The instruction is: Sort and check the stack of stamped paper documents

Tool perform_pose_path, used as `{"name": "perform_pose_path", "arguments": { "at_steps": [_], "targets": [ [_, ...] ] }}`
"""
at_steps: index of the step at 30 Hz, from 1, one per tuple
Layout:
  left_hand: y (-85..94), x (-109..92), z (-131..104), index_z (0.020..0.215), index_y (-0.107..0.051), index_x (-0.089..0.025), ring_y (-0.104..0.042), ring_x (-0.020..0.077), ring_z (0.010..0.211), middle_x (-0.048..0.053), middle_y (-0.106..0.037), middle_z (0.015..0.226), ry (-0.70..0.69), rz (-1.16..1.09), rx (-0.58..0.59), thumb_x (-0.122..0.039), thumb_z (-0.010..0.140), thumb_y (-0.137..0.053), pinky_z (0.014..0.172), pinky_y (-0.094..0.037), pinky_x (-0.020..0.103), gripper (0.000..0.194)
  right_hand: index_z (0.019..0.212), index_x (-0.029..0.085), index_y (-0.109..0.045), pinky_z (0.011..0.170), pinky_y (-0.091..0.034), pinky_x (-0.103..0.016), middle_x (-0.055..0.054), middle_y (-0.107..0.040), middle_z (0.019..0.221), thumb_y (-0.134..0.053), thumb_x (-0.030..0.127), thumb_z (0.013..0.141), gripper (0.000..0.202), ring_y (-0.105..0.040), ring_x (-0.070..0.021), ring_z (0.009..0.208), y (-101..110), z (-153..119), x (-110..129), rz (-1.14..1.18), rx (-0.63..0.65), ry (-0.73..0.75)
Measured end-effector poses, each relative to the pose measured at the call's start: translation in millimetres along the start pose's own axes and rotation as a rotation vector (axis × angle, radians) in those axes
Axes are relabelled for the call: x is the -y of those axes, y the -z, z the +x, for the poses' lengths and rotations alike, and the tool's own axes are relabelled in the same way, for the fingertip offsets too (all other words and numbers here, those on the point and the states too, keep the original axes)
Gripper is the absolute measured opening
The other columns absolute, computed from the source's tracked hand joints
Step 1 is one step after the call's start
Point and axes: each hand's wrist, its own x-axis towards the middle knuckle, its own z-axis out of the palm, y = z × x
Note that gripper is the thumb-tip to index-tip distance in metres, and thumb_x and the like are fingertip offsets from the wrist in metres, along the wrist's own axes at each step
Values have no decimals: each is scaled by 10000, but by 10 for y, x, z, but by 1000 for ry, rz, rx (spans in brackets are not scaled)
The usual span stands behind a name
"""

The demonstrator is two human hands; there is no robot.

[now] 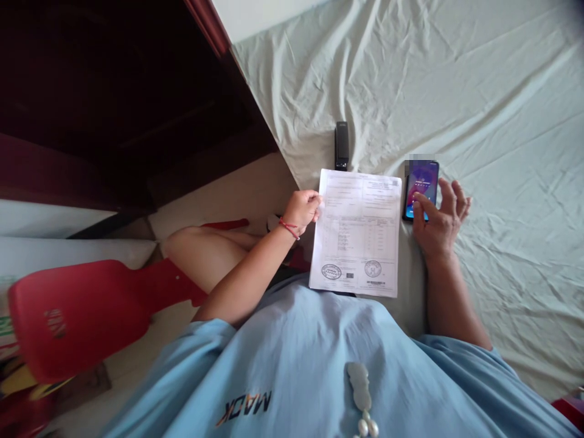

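A stack of printed white papers [358, 234] with two oval stamps lies at the near edge of the pale cloth. My left hand [303, 210], with a red string bracelet at the wrist, pinches its upper left edge. To the right of the papers a smartphone [420, 188] lies with its screen lit. My right hand [441, 219] is over the phone's lower right part, fingers apart, with a fingertip on or just above the screen. Past the papers' top edge stands or lies a black stapler [341, 145].
The wrinkled pale green cloth [511, 140] spreads to the right and far side. Dark red-brown furniture [137, 91] is at the upper left. A red plastic chair [82, 316] is at the lower left, beside a bent leg [201, 255].
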Motion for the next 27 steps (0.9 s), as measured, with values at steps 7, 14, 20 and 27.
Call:
{"name": "perform_pose_path", "arguments": {
  "at_steps": [7, 14, 20, 27],
  "targets": [
    [0, -3, -2, 611, -601, -137, -423, 43, 318, -63, -476, 488, 9, 17, 5, 3, 932, -578, 349, -221, 190, 351, 1231, 274, -813, 1315, -167, -707, -149, -551, 1662, -566, 400, 1071, 320, -364, -412, 1623, -43, 7, -14, -1, -38, 22],
    [6, 3, 1, 616, -599, -139, -410, 35, 320, -63, -475, 487, -1, 8, 9, -5, 917, -583, 355, -216, 184, 330, 1213, 302, -815, 1311, -205, -700, -110, -543, 1678, -520, 441, 1093, 347, -370, -389, 1629, -40, 6, -6, -45, -22, 0],
    [5, -25, -13, 602, -589, -147, -415, 41, 322, -67, -463, 490, 7, 38, 10, -5, 922, -578, 357, -217, 195, 351, 1240, 280, -800, 1282, -232, -730, -138, -540, 1659, -540, 396, 1058, 338, -379, -415, 1602, -97, 13, -90, -8, -56, 35],
    [9, -23, -24, 617, -606, -140, -407, 32, 318, -64, -471, 467, 9, 15, 13, -10, 916, -590, 357, -221, 175, 326, 1109, 211, -773, 1205, -378, -666, -208, -628, 1446, -427, 390, 1056, 392, -513, -399, 1460, -133, 87, -284, 87, -364, 6]
  ]
}}
